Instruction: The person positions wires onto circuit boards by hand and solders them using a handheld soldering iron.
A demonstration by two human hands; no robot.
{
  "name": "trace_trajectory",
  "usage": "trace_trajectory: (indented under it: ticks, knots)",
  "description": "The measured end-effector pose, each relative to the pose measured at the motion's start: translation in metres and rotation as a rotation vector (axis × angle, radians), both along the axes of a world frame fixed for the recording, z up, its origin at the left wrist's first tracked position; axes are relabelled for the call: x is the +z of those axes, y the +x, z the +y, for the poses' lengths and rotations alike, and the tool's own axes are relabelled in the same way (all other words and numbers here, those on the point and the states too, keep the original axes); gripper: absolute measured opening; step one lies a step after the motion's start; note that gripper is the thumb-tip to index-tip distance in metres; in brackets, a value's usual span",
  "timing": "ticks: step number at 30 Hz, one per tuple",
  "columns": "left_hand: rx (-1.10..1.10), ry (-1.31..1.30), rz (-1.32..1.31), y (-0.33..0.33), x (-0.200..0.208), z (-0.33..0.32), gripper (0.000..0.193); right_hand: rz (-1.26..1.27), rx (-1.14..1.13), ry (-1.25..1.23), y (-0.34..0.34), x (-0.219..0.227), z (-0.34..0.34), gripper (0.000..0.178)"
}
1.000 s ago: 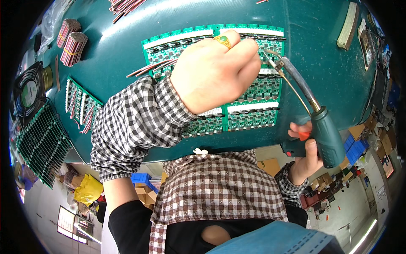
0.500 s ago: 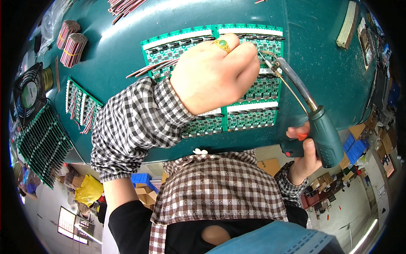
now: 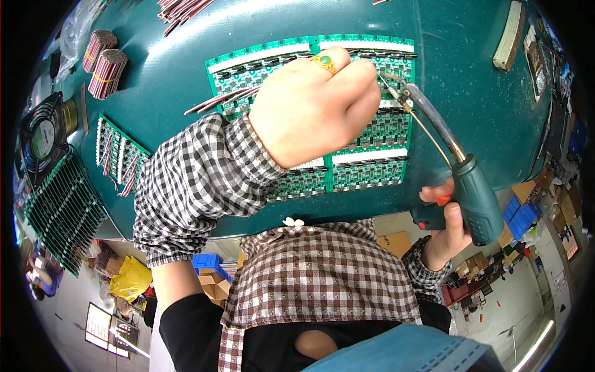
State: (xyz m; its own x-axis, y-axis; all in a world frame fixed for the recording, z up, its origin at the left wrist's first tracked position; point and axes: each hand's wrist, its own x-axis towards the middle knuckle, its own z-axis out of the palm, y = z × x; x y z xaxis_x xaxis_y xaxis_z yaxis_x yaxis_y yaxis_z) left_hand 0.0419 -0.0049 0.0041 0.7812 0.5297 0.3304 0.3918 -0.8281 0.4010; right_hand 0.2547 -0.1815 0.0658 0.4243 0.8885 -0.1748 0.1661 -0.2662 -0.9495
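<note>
My left hand (image 3: 313,108), with a green-stoned ring on one finger, is closed over a panel of green circuit boards (image 3: 370,170). Several thin red, black and white wires (image 3: 217,102) stick out from under its palm toward the left; the fingertips are hidden beneath the hand. In my right hand (image 3: 449,232) is a green-handled soldering gun (image 3: 477,204) with a red trigger, a bent metal tube and a thin feed tube. Its tip (image 3: 385,82) reaches the upper right boards, right beside my left fingers. Whether the tip touches a board or a wire, I cannot tell.
Two tied wire bundles (image 3: 108,73) stand on the green mat at left, with loose wires (image 3: 180,12) at the top. A smaller wired board (image 3: 121,155), a fan (image 3: 43,136) and a stack of boards (image 3: 65,211) sit farther left. A worn bar (image 3: 510,37) lies at upper right.
My hands and the soldering gun stay almost still; the left hand and the boards shift up very slightly. At the far left edge, a person in purple comes more into sight.
</note>
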Motion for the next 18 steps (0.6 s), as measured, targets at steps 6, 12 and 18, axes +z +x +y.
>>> trace_trajectory:
  ticks: [6,12,18]
  knots:
    - [0.025,0.003,0.005,0.0004,-0.0018,0.0008,0.032,-0.003,0.000,-0.005,0.0004,0.0000,-0.0004,0.041]
    - [0.024,0.027,-0.013,0.0012,-0.0009,0.0022,0.031,-0.001,0.009,-0.009,0.0007,0.0012,0.0005,0.040]
    - [0.027,0.000,0.031,0.0010,-0.0012,0.0005,0.032,0.064,-0.085,0.005,-0.0043,0.0020,0.0034,0.041]
